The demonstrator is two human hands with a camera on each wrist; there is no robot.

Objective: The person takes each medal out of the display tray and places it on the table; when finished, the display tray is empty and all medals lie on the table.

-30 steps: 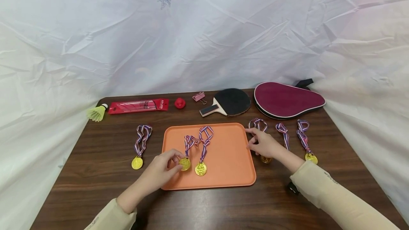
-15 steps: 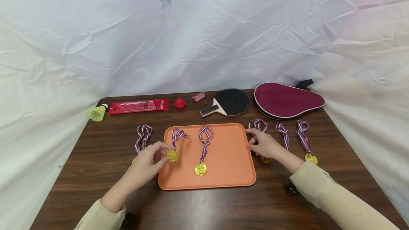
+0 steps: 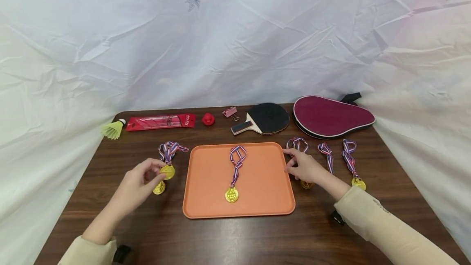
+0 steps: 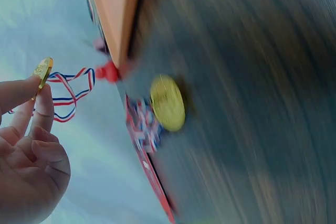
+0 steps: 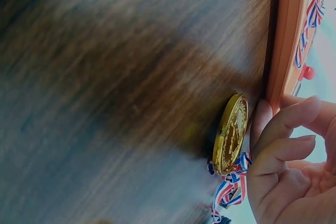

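Note:
My left hand [image 3: 137, 183] pinches a gold medal [image 3: 167, 171] by its disc between thumb and fingers, left of the orange tray [image 3: 265, 199]. Its striped ribbon trails behind, and in the left wrist view the held medal [image 4: 44, 72] is up off the table. Just below it lies another gold medal [image 3: 159, 188], its ribbon partly hidden. One medal [image 3: 232, 194] lies on the tray with its ribbon stretched away. My right hand [image 3: 303, 167] touches the tray's right rim with index finger and thumb, and a medal [image 5: 232, 135] lies beside it on the table, partly covered in the head view.
Two more medals with ribbons, one showing its gold disc [image 3: 358, 183], lie at the right. Along the back are a shuttlecock [image 3: 113, 129], a red packet [image 3: 160, 122], a red rubber duck [image 3: 208, 119], a pink binder clip [image 3: 229, 112], a table tennis bat [image 3: 268, 118] and a maroon case [image 3: 331, 116].
My left hand has carried the pinched medal from the tray's left part leftward, off the tray and over the medal on the table. My right hand stays at the rim.

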